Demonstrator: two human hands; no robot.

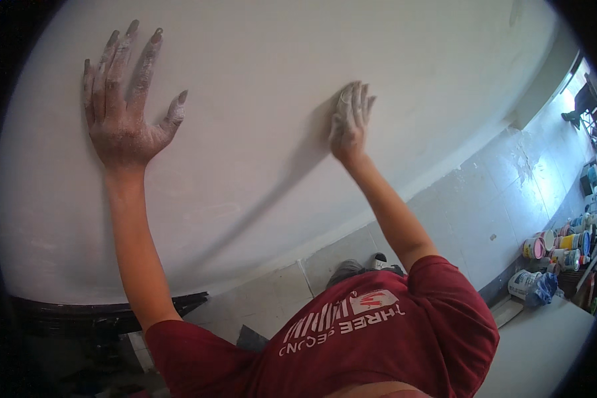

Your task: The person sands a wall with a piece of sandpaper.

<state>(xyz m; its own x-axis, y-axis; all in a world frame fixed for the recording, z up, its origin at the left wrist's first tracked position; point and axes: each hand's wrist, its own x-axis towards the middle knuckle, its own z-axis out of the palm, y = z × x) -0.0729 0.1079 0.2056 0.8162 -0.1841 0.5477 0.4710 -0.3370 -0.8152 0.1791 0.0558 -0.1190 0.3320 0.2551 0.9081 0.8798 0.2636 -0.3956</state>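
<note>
My left hand (129, 99) rests against a pale, smooth wall (245, 99). Its fingers and thumb are spread wide, and white dust coats them. Further right, my right hand (351, 123) presses on the same wall with its fingers close together and bent, also white with dust. Whatever may lie between those fingers and the wall is hidden by the hand. Both arms reach up from dark red sleeves, and a long shadow of the right arm falls across the wall.
Grey floor tiles (438, 212) run along the wall's foot. A dark ledge (106, 315) stands at lower left. Several paint tubs (567, 249), a white bucket (522, 284) and a crumpled blue plastic bag (544, 289) stand at right, by a pale flat surface (550, 345).
</note>
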